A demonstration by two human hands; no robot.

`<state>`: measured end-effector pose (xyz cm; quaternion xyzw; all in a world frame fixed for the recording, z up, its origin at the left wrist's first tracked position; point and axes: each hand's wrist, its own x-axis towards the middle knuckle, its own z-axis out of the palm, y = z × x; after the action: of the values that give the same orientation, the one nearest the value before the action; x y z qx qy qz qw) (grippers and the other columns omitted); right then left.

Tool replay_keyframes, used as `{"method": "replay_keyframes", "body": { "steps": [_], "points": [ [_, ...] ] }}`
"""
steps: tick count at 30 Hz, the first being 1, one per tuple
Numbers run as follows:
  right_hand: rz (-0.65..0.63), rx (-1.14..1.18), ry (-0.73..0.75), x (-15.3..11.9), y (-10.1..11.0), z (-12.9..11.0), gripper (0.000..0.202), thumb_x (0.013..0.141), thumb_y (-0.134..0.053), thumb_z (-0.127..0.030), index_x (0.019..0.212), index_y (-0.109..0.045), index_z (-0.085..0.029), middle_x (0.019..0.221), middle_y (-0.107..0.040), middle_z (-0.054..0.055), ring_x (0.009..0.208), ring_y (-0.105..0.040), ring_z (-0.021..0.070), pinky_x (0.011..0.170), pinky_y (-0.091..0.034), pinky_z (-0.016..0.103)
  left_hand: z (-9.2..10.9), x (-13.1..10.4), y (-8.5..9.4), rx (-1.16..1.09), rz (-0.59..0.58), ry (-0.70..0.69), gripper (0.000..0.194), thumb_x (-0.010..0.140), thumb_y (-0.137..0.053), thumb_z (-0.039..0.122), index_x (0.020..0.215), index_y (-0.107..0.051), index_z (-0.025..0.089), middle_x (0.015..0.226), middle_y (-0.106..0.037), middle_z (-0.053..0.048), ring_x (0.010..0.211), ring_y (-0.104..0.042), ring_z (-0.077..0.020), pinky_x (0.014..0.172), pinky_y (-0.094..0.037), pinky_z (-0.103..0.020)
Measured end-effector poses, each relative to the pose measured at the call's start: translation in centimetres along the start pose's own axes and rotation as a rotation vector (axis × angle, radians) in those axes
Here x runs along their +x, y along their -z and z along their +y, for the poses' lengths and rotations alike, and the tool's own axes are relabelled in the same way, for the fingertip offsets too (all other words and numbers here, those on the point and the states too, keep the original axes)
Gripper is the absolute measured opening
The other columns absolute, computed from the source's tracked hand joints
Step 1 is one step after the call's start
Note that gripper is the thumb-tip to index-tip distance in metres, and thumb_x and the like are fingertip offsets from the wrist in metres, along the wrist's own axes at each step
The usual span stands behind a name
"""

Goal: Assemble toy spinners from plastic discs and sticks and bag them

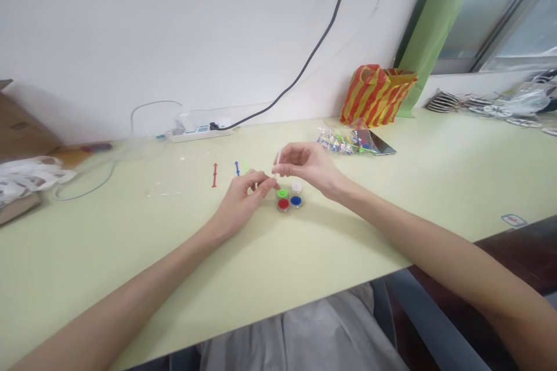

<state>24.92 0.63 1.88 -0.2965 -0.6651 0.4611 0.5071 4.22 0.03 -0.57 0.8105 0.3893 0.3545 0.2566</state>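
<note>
My right hand (307, 165) pinches a thin white plastic stick (278, 158) upright between thumb and fingers. My left hand (244, 196) is closed, thumb and forefinger meeting by the stick's lower end; whether they grip it is hidden. Just below the fingertips, small round pieces sit close together on the table: a green one (282, 193), a white one (296, 188), a red one (283, 204) and a blue one (296, 201), each with a clear base. Left of my hands lie a red arrow-shaped stick (214, 175) and a blue one (237, 168). A green stick (245, 163) is partly covered.
A clear bag of small colourful parts (342, 140) lies beside a dark phone (379, 142). Behind stands a red-and-yellow striped bag (376, 95). A power strip (201, 132) with a black cable is by the wall. White plastic bags (32, 177) lie far left.
</note>
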Motion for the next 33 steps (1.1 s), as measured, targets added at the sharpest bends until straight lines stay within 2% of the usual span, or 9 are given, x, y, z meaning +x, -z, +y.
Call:
{"method": "replay_keyframes", "body": {
  "steps": [3, 5, 8, 11, 14, 23, 33],
  "points": [
    [0.060, -0.071, -0.019, 0.5, 1.3, -0.1, 0.040, 0.075, -0.083, -0.053, 0.084, -0.070, -0.016, 0.072, -0.070, 0.002, 0.063, -0.058, 0.0121, 0.061, -0.049, 0.026, -0.3, -0.1, -0.1, 0.112, 0.024, -0.054, 0.031, 0.105, -0.047, 0.038, 0.103, -0.073, 0.022, 0.088, -0.067, -0.002, 0.085, -0.054, -0.0192, 0.081, -0.043, -0.033],
    [0.029, -0.160, -0.091, 0.8, 2.7, 0.3, 0.038, 0.076, -0.082, -0.051, 0.083, -0.071, -0.015, 0.070, -0.071, 0.003, 0.059, -0.054, 0.0110, 0.056, -0.044, 0.025, -0.9, 0.0, -0.1, 0.255, 0.038, -0.158, 0.028, 0.105, -0.046, 0.031, 0.109, -0.072, 0.020, 0.094, -0.069, -0.004, 0.091, -0.056, -0.0213, 0.087, -0.044, -0.036],
    [-0.137, -0.311, -0.250, 1.2, 4.7, 1.3, 0.034, 0.075, -0.082, -0.046, 0.082, -0.075, -0.014, 0.070, -0.072, 0.004, 0.057, -0.050, 0.0099, 0.052, -0.037, 0.025, -1.9, 0.1, 0.1, 0.510, -0.018, -0.358, 0.030, 0.104, -0.042, 0.019, 0.116, -0.069, 0.017, 0.101, -0.069, -0.008, 0.101, -0.058, -0.0254, 0.091, -0.045, -0.042],
    [-0.290, -0.422, -0.363, 1.5, 5.9, 2.1, 0.028, 0.076, -0.079, -0.041, 0.084, -0.078, -0.014, 0.072, -0.072, 0.004, 0.060, -0.051, 0.0104, 0.055, -0.037, 0.025, -2.4, 0.2, 0.2, 0.610, -0.057, -0.419, 0.033, 0.102, -0.040, 0.013, 0.121, -0.066, 0.016, 0.108, -0.067, -0.010, 0.106, -0.060, -0.0265, 0.091, -0.047, -0.043],
    [-0.346, -0.472, -0.404, 1.5, 6.0, 2.2, 0.026, 0.077, -0.077, -0.038, 0.088, -0.078, -0.014, 0.075, -0.073, 0.003, 0.066, -0.055, 0.0120, 0.060, -0.040, 0.025, -2.2, 0.0, 0.1, 0.612, -0.052, -0.432, 0.035, 0.102, -0.039, 0.012, 0.126, -0.063, 0.016, 0.118, -0.065, -0.012, 0.110, -0.060, -0.0262, 0.095, -0.048, -0.045],
    [-0.360, -0.534, -0.342, 1.3, 5.2, 1.9, 0.020, 0.077, -0.074, -0.035, 0.083, -0.075, -0.016, 0.076, -0.072, 0.002, 0.069, -0.056, 0.0142, 0.061, -0.040, 0.025, -1.8, 0.0, -0.1, 0.603, -0.144, -0.433, 0.042, 0.102, -0.038, 0.013, 0.140, -0.054, 0.020, 0.148, -0.057, -0.011, 0.137, -0.051, -0.0266, 0.111, -0.043, -0.048],
    [-0.363, -0.545, -0.332, 1.4, 4.9, 2.2, 0.021, 0.076, -0.072, -0.034, 0.083, -0.072, -0.014, 0.074, -0.070, 0.002, 0.067, -0.057, 0.0137, 0.061, -0.040, 0.025, -2.3, 0.2, 0.1, 0.672, -0.219, -0.442, 0.049, 0.102, -0.034, 0.013, 0.148, -0.050, 0.019, 0.159, -0.049, -0.005, 0.152, -0.038, -0.0223, 0.123, -0.033, -0.048]
  ]
}}
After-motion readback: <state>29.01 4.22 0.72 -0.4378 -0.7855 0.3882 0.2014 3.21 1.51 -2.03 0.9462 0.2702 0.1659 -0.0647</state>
